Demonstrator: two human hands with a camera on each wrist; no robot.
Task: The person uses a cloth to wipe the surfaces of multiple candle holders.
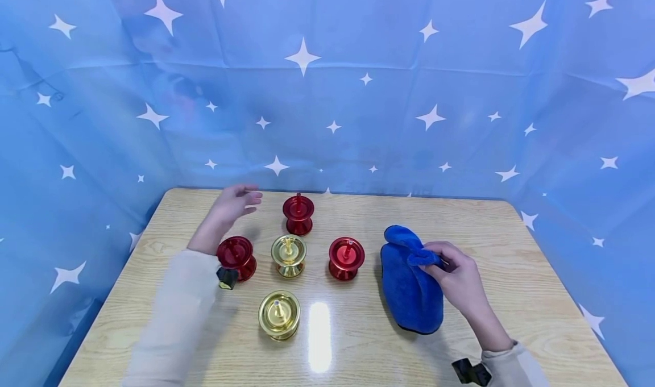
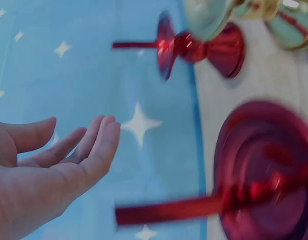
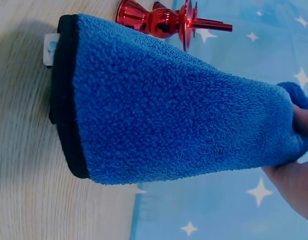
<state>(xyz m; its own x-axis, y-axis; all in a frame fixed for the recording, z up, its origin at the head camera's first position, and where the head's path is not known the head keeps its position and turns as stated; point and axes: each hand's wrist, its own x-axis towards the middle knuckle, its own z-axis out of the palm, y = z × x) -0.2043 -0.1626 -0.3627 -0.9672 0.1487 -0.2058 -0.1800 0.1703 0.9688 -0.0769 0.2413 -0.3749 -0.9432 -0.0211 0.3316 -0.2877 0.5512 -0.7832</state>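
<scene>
My right hand (image 1: 455,276) pinches the gathered top of a blue plush cloth (image 1: 411,293) with dark edging. The cloth hangs down at the right of the table; a small white tag (image 3: 51,49) shows at its edge in the right wrist view. My left hand (image 1: 232,205) is held in the air with relaxed fingers, holding nothing. Below its wrist stands a red metal candle holder (image 1: 236,253), partly covered by the sleeve. To the right of the left hand is another red candle holder (image 1: 298,223) with an upright spike.
A third red candle holder (image 1: 345,258) stands left of the cloth. Two gold candle holders, one central (image 1: 289,257) and one nearer the front (image 1: 279,315), stand upright on the wooden table (image 1: 358,341). A blue star-patterned curtain (image 1: 358,125) hangs behind the table and at its sides.
</scene>
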